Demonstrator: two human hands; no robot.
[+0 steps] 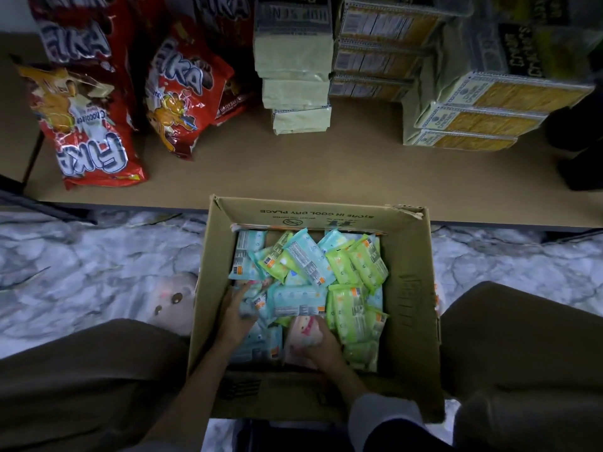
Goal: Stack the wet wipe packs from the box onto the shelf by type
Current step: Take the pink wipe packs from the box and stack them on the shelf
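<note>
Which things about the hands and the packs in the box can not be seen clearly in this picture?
- Head view: left hand fingertips are buried among blue packs; grip unclear.
- Right hand covers part of the pink pack; motion blur.
- Pack label print too small.
- Lower pack layers hidden inside the box.

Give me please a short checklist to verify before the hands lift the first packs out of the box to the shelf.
1. Free place on the shelf in front of the box: ok, a bare strip lies between the snack bags and the cracker stacks.
2. Packs sorted by type: not ok, blue, green and pink lie mixed.
3. Right hand has a pack: ok, it rests on the pink pack; a firm grip, cannot tell.
4. Left hand has a pack: cannot tell, fingers are among blue packs.
5. Wipes already on the shelf: not ok, none visible.
</note>
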